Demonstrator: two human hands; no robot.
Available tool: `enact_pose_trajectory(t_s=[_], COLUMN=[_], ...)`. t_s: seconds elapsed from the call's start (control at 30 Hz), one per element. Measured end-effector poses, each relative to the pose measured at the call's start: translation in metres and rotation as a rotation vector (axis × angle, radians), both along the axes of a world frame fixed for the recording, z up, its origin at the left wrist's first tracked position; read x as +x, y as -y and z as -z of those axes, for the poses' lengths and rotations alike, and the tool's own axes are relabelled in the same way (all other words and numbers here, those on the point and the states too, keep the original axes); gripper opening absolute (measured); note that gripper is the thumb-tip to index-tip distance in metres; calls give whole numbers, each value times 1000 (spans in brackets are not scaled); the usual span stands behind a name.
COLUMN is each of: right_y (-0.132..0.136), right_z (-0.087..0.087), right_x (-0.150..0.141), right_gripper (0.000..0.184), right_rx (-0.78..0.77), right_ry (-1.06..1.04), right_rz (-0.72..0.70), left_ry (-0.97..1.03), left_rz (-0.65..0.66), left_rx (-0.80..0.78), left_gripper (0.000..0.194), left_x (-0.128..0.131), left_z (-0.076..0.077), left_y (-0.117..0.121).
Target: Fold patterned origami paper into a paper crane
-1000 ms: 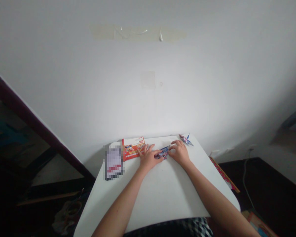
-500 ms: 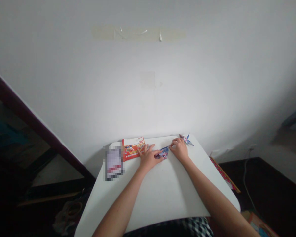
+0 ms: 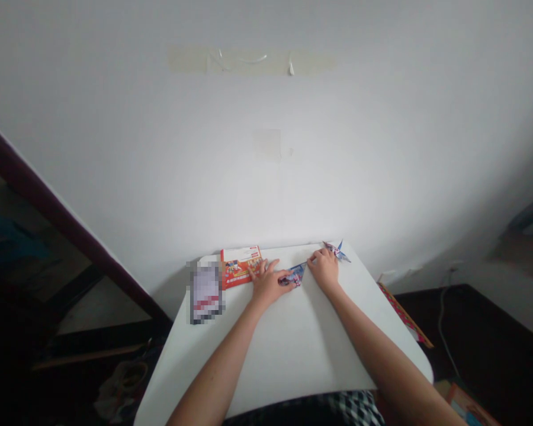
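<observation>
A small folded origami paper (image 3: 298, 276), blue and purple with a printed pattern, lies on the white table (image 3: 293, 343). My left hand (image 3: 269, 285) holds it down at its left side between thumb and index finger, while the other fingers spread over the corner of a red and white booklet or packet (image 3: 237, 272). At the paper's upper right tip, my right hand (image 3: 324, 267) is closed, its fingertips pinching the corner. Just beyond that hand rests a finished-looking folded paper figure (image 3: 340, 251) with pointed ends, partly hidden by the knuckles.
A phone-like object (image 3: 205, 293), blurred out, lies at the table's left edge. The white wall (image 3: 266, 195) stands right behind the table. To the left is a dark-framed mirror or panel (image 3: 71, 213); a cable (image 3: 442, 325) runs down at the right.
Hardly anything differs. Both hands stay at the folded paper, and my right fingertips sit very slightly farther right at its tip.
</observation>
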State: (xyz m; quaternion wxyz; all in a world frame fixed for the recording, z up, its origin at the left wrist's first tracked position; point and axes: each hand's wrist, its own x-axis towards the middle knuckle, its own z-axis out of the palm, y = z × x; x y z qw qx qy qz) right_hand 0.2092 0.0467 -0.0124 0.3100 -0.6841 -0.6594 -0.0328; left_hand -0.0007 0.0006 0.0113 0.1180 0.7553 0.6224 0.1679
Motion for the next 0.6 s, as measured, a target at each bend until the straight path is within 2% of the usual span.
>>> enact_pose_trajectory(t_s=[0.2,0.33,0.47,0.6], right_y=[-1,-3,-5,-4], right_z=[7,15,20,18], right_x=[10,21,22,17], right_gripper=[21,20,21,21], right_rx=[19,63,62,31], right_ry=[-113,-214,-174,-113], right_rz=[-68,-212,-291,-268], left_ry=[18,19,8,0], left_rz=[1,9,3,4], left_rx=[12,14,24,33], left_gripper=[42,42,41,39], left_x=[0,0,-1,-1], left_z=[1,1,2,2], left_y=[1,1,1,1])
